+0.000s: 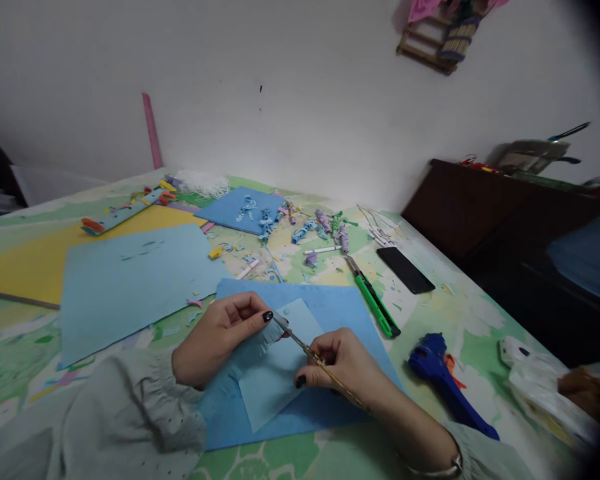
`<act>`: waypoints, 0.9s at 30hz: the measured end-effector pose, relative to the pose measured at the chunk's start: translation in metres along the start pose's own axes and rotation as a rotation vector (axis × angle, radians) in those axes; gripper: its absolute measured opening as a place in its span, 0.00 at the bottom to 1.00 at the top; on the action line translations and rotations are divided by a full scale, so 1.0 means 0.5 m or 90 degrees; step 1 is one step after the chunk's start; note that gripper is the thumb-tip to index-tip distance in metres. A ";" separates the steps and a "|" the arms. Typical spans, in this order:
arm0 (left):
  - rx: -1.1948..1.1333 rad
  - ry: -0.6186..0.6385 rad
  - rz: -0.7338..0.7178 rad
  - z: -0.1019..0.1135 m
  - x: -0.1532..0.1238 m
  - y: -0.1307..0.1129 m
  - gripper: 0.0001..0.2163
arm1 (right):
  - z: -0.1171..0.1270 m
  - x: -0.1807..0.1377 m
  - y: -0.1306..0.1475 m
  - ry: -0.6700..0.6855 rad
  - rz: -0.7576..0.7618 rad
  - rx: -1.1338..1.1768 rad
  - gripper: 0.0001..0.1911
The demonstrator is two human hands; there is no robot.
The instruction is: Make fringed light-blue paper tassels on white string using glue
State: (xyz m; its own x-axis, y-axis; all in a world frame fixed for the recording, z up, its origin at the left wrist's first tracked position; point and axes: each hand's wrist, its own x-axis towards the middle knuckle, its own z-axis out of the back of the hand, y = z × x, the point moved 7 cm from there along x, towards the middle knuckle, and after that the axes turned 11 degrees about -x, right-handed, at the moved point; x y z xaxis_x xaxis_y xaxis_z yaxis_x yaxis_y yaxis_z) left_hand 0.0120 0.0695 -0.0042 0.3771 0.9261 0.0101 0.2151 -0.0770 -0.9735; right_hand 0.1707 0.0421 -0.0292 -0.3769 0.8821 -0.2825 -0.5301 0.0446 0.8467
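Fringed paper (258, 344) pinched against stick (300, 344) tip by your left hand (220, 337); right hand (350, 367) closed round stick. Winding looks under way; next turn needs tension.

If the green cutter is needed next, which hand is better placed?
Right, probably. The green cutter lies just beyond the right hand; the left hand is farther and pinches the fringed paper. But the right hand holds the stick.
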 end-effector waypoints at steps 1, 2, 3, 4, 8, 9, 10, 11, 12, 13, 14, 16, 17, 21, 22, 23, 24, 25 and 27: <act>-0.001 0.000 -0.002 0.000 0.000 -0.001 0.09 | 0.000 0.000 0.001 0.001 0.003 -0.003 0.25; -0.002 -0.001 -0.003 0.000 0.000 -0.002 0.09 | 0.000 0.000 0.002 0.001 0.004 -0.005 0.25; -0.004 -0.001 -0.003 0.000 0.001 -0.002 0.09 | 0.000 0.001 0.002 0.000 0.003 -0.008 0.26; -0.005 -0.003 -0.002 0.000 0.001 -0.002 0.09 | 0.000 0.001 0.002 -0.001 0.002 -0.009 0.26; 0.007 -0.005 -0.002 0.002 0.002 -0.002 0.10 | -0.001 0.000 0.002 0.000 -0.007 -0.004 0.26; 0.007 -0.003 -0.004 0.002 0.002 -0.002 0.10 | -0.001 -0.001 0.004 0.001 -0.005 -0.004 0.26; 0.007 -0.002 -0.007 0.002 0.002 -0.002 0.10 | -0.001 -0.002 0.006 0.004 -0.004 -0.003 0.25; 0.007 -0.001 -0.009 0.003 0.002 -0.002 0.09 | -0.001 -0.003 0.008 0.009 -0.003 0.000 0.25; 0.008 -0.001 -0.010 0.003 0.002 -0.001 0.09 | -0.002 -0.004 0.010 0.014 -0.003 0.002 0.25; 0.012 -0.002 -0.009 0.003 0.002 0.000 0.09 | -0.002 -0.005 0.012 0.017 -0.001 0.004 0.25; 0.016 -0.002 -0.007 0.004 0.001 0.001 0.09 | -0.002 -0.006 0.013 0.018 0.003 0.004 0.25; 0.020 -0.002 -0.011 0.004 0.001 0.001 0.09 | 0.000 -0.006 0.016 0.013 0.016 -0.005 0.26; 0.019 -0.001 -0.014 0.003 0.001 0.001 0.09 | 0.001 -0.005 0.017 0.009 0.023 -0.011 0.26; 0.024 -0.006 -0.025 0.003 0.002 -0.003 0.08 | 0.000 -0.003 0.013 0.014 0.029 -0.020 0.26; 0.030 -0.009 -0.023 0.003 0.001 -0.004 0.08 | 0.000 -0.003 0.013 0.014 0.031 -0.020 0.26; 0.035 -0.014 -0.021 0.004 0.001 -0.004 0.08 | 0.000 -0.003 0.013 0.015 0.035 -0.020 0.26; 0.039 -0.017 -0.020 0.004 0.001 -0.005 0.08 | 0.000 -0.003 0.013 0.014 0.039 -0.021 0.26; 0.040 -0.019 -0.021 0.004 0.001 -0.005 0.08 | 0.000 -0.002 0.013 0.013 0.043 -0.021 0.26; 0.033 -0.013 -0.022 0.003 0.000 -0.006 0.08 | -0.001 -0.002 0.010 0.014 0.041 -0.020 0.26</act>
State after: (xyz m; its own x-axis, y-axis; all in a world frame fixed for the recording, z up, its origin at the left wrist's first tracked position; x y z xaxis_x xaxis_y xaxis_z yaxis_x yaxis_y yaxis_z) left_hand 0.0102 0.0705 -0.0018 0.3511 0.9355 0.0400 0.1807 -0.0257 -0.9832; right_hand 0.1680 0.0414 -0.0247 -0.4271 0.8722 -0.2383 -0.5280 -0.0266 0.8489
